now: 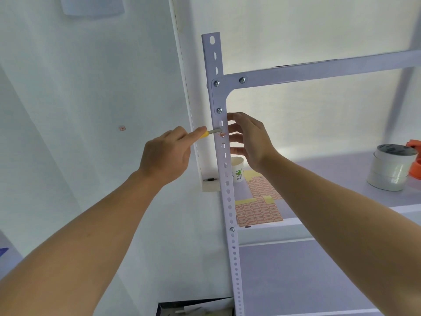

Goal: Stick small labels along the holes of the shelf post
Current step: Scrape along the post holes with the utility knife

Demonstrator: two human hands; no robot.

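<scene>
The white perforated shelf post (227, 192) runs upright through the middle of the view. A small red-framed label (221, 134) sits on the post between two holes, just below the corner bracket. My left hand (166, 156) is shut on a yellow-handled tool (206, 133) whose metal tip points at the post right beside the label. My right hand (248, 140) is behind the post, its fingers curled toward the post's edge at label height. Two sheets of red-framed labels (258, 213) lie on the shelf board.
A paper cup (238, 169) stands on the shelf behind the post. Rolls of white tape (391, 169) and an orange object (415, 160) sit at the right. A stray label (122, 128) is stuck on the left wall. A dark box (196, 307) lies at the bottom.
</scene>
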